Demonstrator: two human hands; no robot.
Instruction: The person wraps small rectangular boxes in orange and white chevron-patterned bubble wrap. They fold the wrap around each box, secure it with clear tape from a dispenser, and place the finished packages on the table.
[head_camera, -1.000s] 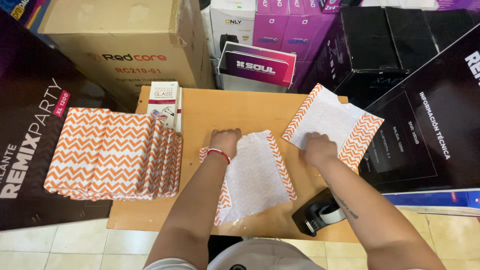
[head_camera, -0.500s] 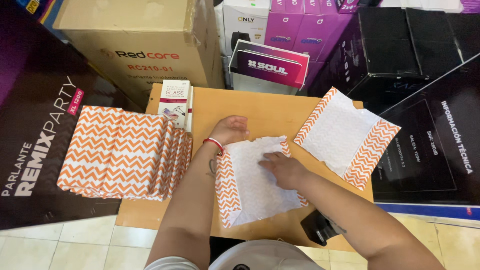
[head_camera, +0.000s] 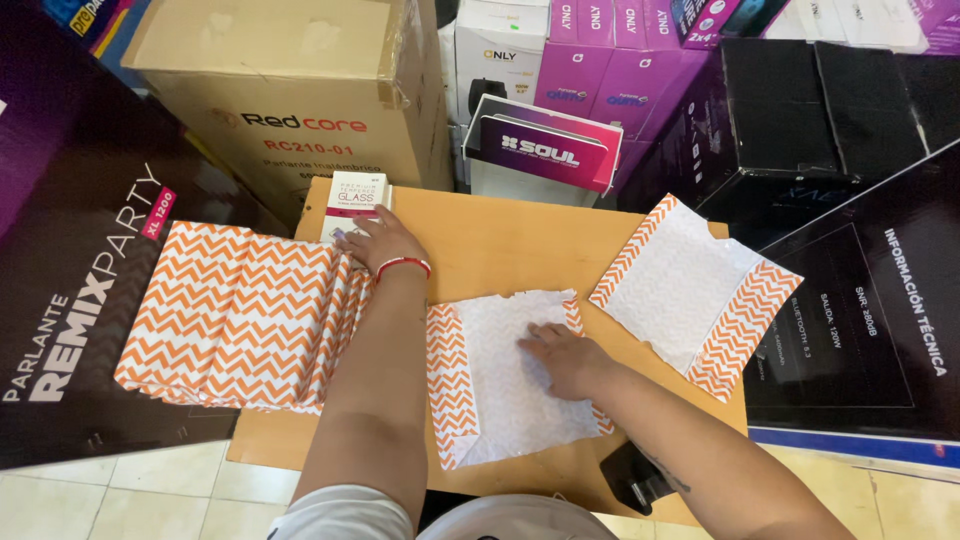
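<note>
Stacked cartons and dark product boxes (head_camera: 270, 90) crowd round a small wooden desk (head_camera: 510, 245). Largest item: fanned stack of orange-zigzag padded envelopes (head_camera: 235, 315), overhanging the desk's left edge. Second: single envelope (head_camera: 695, 290) lying flat at right, apart from the rest. Centre: one envelope (head_camera: 505, 385), white side up. Right hand (head_camera: 565, 358) lies open and flat on it, pinning it, grasping nothing. Left hand (head_camera: 385, 243), red wristband, rests fingers spread on the stack's top corner, not clenched. Judgement: keep the right palm pressing firmly; peel only the topmost envelope so the fan stays ordered.

Wooden table (head_camera: 500, 240) — stacked boxes (head_camera: 290, 90), tiled floor (head_camera: 120, 495)
</note>
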